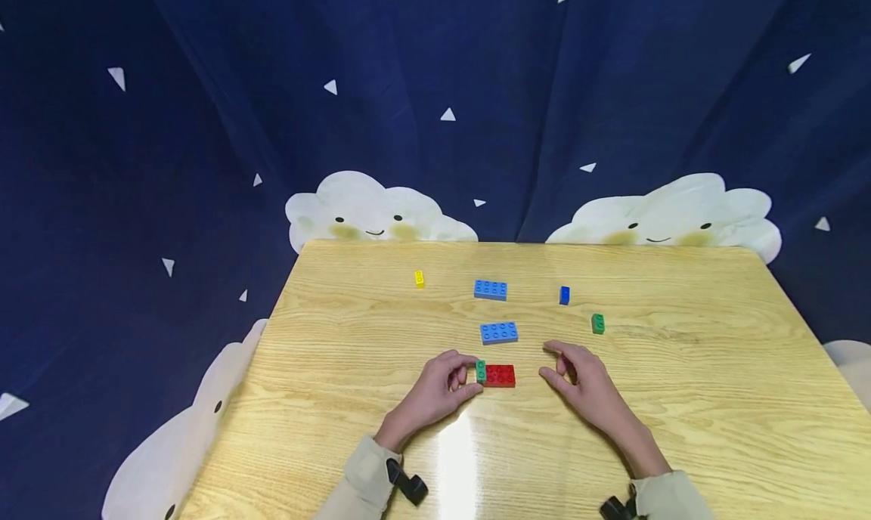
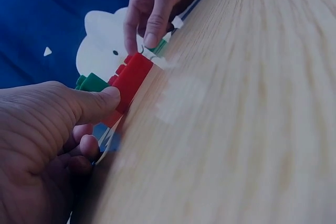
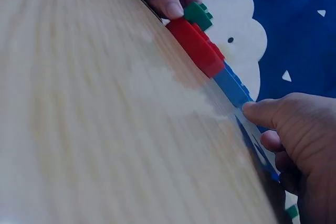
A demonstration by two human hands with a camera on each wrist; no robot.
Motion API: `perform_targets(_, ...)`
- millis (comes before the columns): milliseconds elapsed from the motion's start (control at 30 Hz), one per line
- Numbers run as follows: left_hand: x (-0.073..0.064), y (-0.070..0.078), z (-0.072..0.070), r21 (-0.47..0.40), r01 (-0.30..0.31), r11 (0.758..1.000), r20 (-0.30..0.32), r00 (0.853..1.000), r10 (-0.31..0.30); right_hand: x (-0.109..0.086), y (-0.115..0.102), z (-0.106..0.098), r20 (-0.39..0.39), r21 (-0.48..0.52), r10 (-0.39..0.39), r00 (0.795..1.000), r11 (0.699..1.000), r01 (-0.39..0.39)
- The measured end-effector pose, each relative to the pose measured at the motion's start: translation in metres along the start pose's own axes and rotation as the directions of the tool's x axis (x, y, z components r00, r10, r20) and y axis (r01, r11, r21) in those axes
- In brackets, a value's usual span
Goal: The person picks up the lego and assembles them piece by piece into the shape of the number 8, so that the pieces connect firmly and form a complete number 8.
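Left hand (image 1: pixel 438 388) pinches red brick (image 1: pixel 500 376) at its left end, green brick (image 1: pixel 481 371) atop; right hand (image 1: pixel 585 382), fingers parted, hovers apart, rightward

A person is wearing long, light beige sleeves, with the forearms showing at the bottom of the head view. The left sleeve (image 1: pixel 362 481) is reaching to the wrist, its plain cloth creasing softly near the cuff. The right sleeve (image 1: pixel 672 497) is matching it in colour and running off the lower edge. A small black device (image 1: pixel 410 485) is sitting at the left cuff's inner side, a narrow piece leading to a chunky, rounded block. A second black device (image 1: pixel 616 509) is sitting at the right cuff's inner side, partly cut off by the frame. The left hand (image 1: pixel 438 385) and right hand (image 1: pixel 584 384) are showing bare.
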State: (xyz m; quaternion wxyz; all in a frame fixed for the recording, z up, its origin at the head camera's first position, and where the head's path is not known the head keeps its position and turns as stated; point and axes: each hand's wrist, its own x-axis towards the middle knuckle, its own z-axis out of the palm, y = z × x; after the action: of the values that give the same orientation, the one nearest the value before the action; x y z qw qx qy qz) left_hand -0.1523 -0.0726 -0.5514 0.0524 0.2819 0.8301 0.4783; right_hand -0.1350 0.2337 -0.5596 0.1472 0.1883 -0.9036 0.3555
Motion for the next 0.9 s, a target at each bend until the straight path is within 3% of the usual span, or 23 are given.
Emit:
perform_targets(267,0.000,0.000,-0.001,0.005,-0.025,1.000,0.000,1.000,0.025,0.001,0.016,-0.012,-0.073,-0.014,0.032,0.997,0.999,-0.033)
perform_targets(533,-0.001,-0.001,-0.002,0.030,0.014,0.999,0.014,1.000,-0.015,-0.002,0.026,-0.018,-0.084,-0.037,0.075,0.994,0.996,-0.079)
perform_targets(900,-0.002,-0.002,0.000,0.026,0.001,1.000,0.007,1.000,-0.002,-0.003,0.039,-0.030,-0.140,-0.081,0.075,0.987,0.993,-0.087)
